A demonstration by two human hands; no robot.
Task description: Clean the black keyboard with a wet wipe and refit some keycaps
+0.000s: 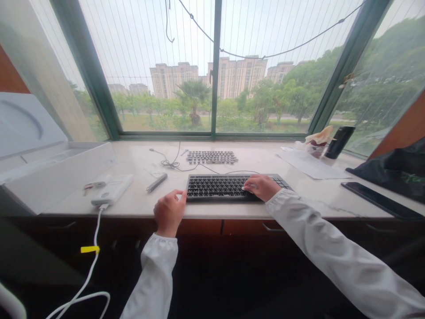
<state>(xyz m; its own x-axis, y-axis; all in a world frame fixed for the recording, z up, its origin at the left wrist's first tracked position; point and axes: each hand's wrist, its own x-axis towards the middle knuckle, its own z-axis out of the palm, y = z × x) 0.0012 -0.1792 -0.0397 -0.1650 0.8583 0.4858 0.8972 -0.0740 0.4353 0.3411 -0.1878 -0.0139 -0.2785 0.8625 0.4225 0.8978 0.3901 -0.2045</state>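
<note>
Keyboard [212, 198] lies flat on the white table [318, 201], long side toward the person, near the front edge, with dark square sockets showing in rows across most of it. From where I stand, the two hands are well apart, one at each side of it. The left hand [169, 212] is curled, its thumb side touching the left end; I can't tell whether it clamps the frame or merely rests against it. The right hand [261, 187] is over the right part, palm down, thumb and fingertips closed on a white scrap [245, 188] too small to make out, held down at the sockets. Just behind, toward the window [215, 88], the keycaps [212, 157] are set out in neat rows. A dark cord [171, 164] lies loosely bundled to their left, and nearer the left hand is a grey stick [156, 183]. Farther left are a white adapter [113, 188] with a cable [97, 235] plugged in, and an open box [59, 181]. Off to the right lie a sheet [314, 166] and a phone [378, 199], near a black bag [398, 166].
</note>
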